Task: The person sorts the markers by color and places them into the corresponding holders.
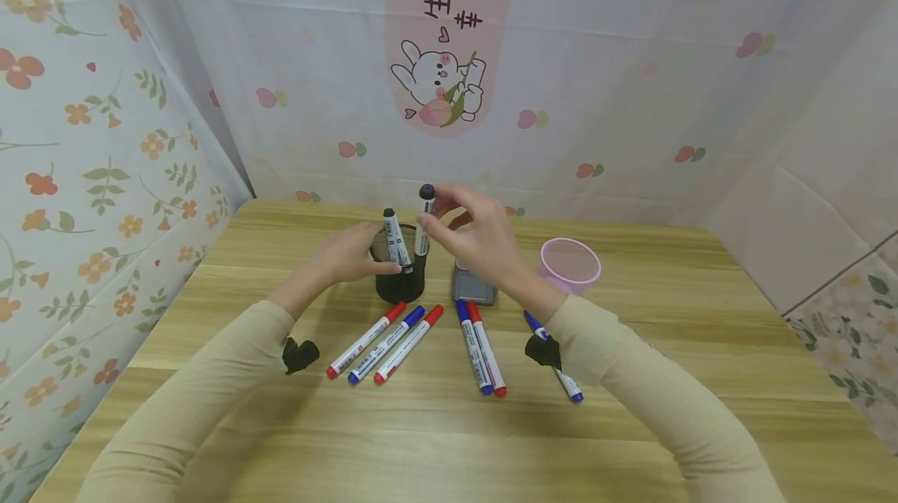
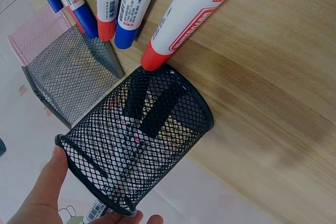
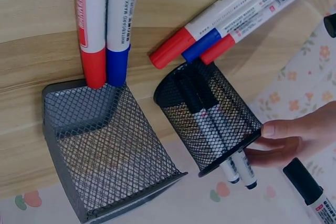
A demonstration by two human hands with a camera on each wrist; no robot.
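My left hand (image 1: 348, 253) holds the rim of a round black mesh pen cup (image 1: 400, 288), thumb on the near side. Two white markers (image 1: 396, 242) with black ends stand tilted inside it; their black caps show at the bottom through the mesh in both wrist views. Between thumb and fingers, my right hand (image 1: 477, 230) pinches another whiteboard marker (image 1: 424, 228) upright, black end up, its lower end at the cup's right rim. Whether that end is inside the cup, I cannot tell. In the right wrist view, the held marker (image 3: 310, 190) shows at the lower right.
A grey square mesh holder (image 1: 475, 288) stands under my right hand, with a pink mesh cup (image 1: 570, 263) to its right. Red and blue markers (image 1: 386, 343) lie before the black cup. A red-blue pair (image 1: 482, 347) lies centrally, and a blue one (image 1: 568, 384) lies under the right forearm.
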